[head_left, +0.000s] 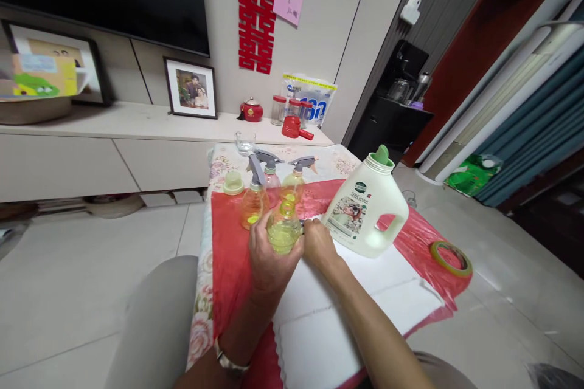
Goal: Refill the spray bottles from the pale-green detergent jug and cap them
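My left hand (269,255) is wrapped round a small clear bottle (283,228) of yellow-green liquid, which has no spray head on it. My right hand (318,243) is closed just to the bottle's right, fingers pinched on something small and grey that I cannot make out. A white detergent jug (365,209) with a green cap stands right beside my right hand. Behind the bottle stand three spray bottles with grey trigger heads: an orange one (253,203), a pinkish one (271,176) and a yellow one (295,182).
The small table has a red cloth (225,243) with white paper (347,304) on it. A pale green lid (233,183) and a glass (245,143) sit at the back left, a tape roll (451,257) at the right edge. My knee (159,316) is at lower left.
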Demonstrator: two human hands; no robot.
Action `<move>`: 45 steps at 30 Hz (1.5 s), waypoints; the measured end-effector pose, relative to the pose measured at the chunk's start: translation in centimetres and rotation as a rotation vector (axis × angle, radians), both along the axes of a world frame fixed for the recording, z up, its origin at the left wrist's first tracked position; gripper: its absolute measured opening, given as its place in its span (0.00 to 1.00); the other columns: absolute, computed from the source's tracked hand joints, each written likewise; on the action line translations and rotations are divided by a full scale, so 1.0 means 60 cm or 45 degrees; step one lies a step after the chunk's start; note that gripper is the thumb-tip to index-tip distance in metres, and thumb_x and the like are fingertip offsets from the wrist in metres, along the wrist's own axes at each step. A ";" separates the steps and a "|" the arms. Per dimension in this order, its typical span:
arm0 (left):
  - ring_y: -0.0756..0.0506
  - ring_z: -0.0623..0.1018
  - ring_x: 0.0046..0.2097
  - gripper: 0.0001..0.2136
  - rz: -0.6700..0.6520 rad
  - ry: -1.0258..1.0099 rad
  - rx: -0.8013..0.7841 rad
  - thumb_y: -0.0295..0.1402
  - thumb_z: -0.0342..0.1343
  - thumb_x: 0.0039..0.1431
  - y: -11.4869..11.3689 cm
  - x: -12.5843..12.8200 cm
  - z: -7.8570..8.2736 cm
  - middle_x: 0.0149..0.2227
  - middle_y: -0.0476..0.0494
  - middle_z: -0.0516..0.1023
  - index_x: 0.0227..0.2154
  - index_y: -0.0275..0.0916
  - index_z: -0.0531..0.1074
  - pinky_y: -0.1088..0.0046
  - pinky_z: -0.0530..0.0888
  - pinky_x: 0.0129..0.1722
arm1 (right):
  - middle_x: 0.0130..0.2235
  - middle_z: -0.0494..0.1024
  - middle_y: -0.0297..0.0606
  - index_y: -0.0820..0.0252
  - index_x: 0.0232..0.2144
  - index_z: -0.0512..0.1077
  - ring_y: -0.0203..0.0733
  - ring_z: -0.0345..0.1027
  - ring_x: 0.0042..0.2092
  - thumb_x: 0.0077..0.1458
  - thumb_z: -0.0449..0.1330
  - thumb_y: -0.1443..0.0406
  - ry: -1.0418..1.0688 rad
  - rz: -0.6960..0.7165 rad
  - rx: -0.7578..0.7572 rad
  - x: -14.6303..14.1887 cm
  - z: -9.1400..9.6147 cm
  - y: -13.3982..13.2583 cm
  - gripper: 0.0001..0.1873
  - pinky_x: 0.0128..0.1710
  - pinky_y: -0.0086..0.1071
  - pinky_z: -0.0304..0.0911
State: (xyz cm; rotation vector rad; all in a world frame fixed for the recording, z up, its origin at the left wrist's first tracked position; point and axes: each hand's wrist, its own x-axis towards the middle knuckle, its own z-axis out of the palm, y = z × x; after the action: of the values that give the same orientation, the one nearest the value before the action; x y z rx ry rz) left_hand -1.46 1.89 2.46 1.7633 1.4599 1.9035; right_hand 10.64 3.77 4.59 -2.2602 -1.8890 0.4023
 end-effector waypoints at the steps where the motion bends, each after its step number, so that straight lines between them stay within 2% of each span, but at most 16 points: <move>1: 0.35 0.76 0.53 0.31 0.005 -0.008 0.004 0.35 0.66 0.49 0.000 0.000 0.002 0.50 0.34 0.75 0.56 0.38 0.64 0.51 0.74 0.54 | 0.52 0.70 0.45 0.65 0.54 0.68 0.42 0.67 0.51 0.65 0.58 0.56 0.021 -0.022 0.026 0.005 0.002 0.002 0.22 0.51 0.41 0.68; 5: 0.35 0.75 0.54 0.31 -0.023 -0.080 -0.009 0.34 0.65 0.49 -0.004 0.003 0.005 0.51 0.33 0.74 0.57 0.37 0.63 0.50 0.73 0.55 | 0.50 0.71 0.44 0.65 0.52 0.69 0.40 0.68 0.49 0.66 0.58 0.55 0.166 -0.105 0.237 0.034 0.025 0.001 0.20 0.50 0.40 0.69; 8: 0.34 0.75 0.55 0.32 -0.057 -0.150 -0.089 0.33 0.65 0.48 -0.008 0.006 0.004 0.52 0.33 0.73 0.57 0.38 0.62 0.49 0.72 0.56 | 0.41 0.73 0.40 0.67 0.44 0.73 0.38 0.68 0.42 0.63 0.60 0.56 0.355 -0.145 0.487 0.051 0.051 -0.015 0.17 0.48 0.38 0.67; 10: 0.33 0.75 0.56 0.32 -0.104 -0.163 -0.156 0.33 0.66 0.47 -0.010 0.009 0.002 0.52 0.33 0.73 0.56 0.39 0.62 0.48 0.72 0.57 | 0.37 0.74 0.39 0.66 0.42 0.74 0.38 0.66 0.38 0.60 0.61 0.55 0.531 -0.149 0.678 0.055 0.069 -0.031 0.18 0.45 0.36 0.65; 14: 0.35 0.75 0.56 0.32 -0.256 -0.168 -0.303 0.31 0.66 0.45 -0.016 0.016 -0.001 0.51 0.37 0.74 0.55 0.41 0.62 0.50 0.72 0.57 | 0.38 0.74 0.40 0.64 0.45 0.74 0.36 0.65 0.35 0.53 0.62 0.48 0.981 -0.143 0.966 0.058 0.115 -0.060 0.27 0.37 0.31 0.62; 18: 0.37 0.75 0.54 0.31 -0.477 -0.174 -0.469 0.29 0.67 0.44 -0.025 0.025 -0.005 0.50 0.41 0.74 0.53 0.43 0.63 0.52 0.73 0.56 | 0.34 0.72 0.36 0.63 0.39 0.72 0.30 0.60 0.30 0.47 0.66 0.49 1.309 -0.142 1.126 0.069 0.168 -0.084 0.25 0.30 0.26 0.58; 21: 0.37 0.75 0.54 0.33 -0.669 -0.172 -0.541 0.28 0.67 0.42 -0.031 0.033 -0.009 0.51 0.42 0.74 0.53 0.43 0.63 0.53 0.73 0.56 | 0.34 0.70 0.35 0.63 0.32 0.69 0.29 0.60 0.30 0.44 0.69 0.54 1.434 -0.153 1.222 0.076 0.195 -0.102 0.21 0.28 0.24 0.59; 25: 0.37 0.74 0.55 0.34 -0.828 -0.159 -0.634 0.27 0.67 0.41 -0.038 0.038 -0.009 0.52 0.40 0.73 0.54 0.42 0.63 0.54 0.72 0.56 | 0.35 0.72 0.36 0.65 0.25 0.64 0.31 0.65 0.31 0.42 0.72 0.64 1.554 -0.116 1.474 0.074 0.207 -0.120 0.19 0.31 0.28 0.64; 30: 0.38 0.73 0.55 0.33 -0.880 -0.139 -0.664 0.25 0.67 0.42 -0.041 0.037 -0.003 0.52 0.40 0.72 0.53 0.42 0.63 0.55 0.71 0.56 | 0.35 0.73 0.36 0.65 0.31 0.71 0.35 0.69 0.35 0.45 0.71 0.66 1.463 -0.002 1.666 0.060 0.209 -0.120 0.13 0.34 0.30 0.66; 33: 0.38 0.73 0.54 0.33 -0.880 -0.129 -0.658 0.25 0.67 0.41 -0.042 0.036 -0.001 0.51 0.41 0.72 0.53 0.42 0.63 0.55 0.71 0.56 | 0.38 0.74 0.38 0.64 0.34 0.73 0.37 0.70 0.38 0.46 0.71 0.66 1.417 0.049 1.706 0.054 0.208 -0.113 0.13 0.33 0.30 0.66; 36: 0.39 0.73 0.53 0.33 -0.888 -0.109 -0.647 0.24 0.66 0.41 -0.041 0.035 -0.001 0.50 0.42 0.72 0.52 0.42 0.64 0.56 0.71 0.56 | 0.39 0.75 0.39 0.65 0.35 0.74 0.39 0.71 0.40 0.47 0.71 0.65 1.427 0.070 1.611 0.054 0.195 -0.107 0.14 0.34 0.31 0.66; 41: 0.38 0.72 0.55 0.34 -0.915 -0.104 -0.649 0.26 0.67 0.40 -0.039 0.036 -0.003 0.51 0.41 0.72 0.53 0.41 0.63 0.55 0.69 0.58 | 0.43 0.77 0.38 0.60 0.42 0.75 0.37 0.71 0.43 0.49 0.71 0.63 1.461 0.044 1.160 0.061 0.130 -0.099 0.17 0.43 0.32 0.67; 45: 0.37 0.71 0.55 0.34 -0.942 -0.119 -0.668 0.27 0.67 0.41 -0.039 0.038 -0.006 0.51 0.41 0.71 0.54 0.41 0.63 0.55 0.69 0.57 | 0.46 0.77 0.41 0.60 0.41 0.76 0.41 0.71 0.45 0.50 0.71 0.61 1.453 0.019 0.936 0.059 0.075 -0.099 0.17 0.47 0.36 0.68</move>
State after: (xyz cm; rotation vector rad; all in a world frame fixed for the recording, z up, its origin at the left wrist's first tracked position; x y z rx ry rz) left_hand 0.79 -0.44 2.07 1.6029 0.9437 1.0910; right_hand 14.21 -2.16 9.10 -1.1000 -1.1318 0.6571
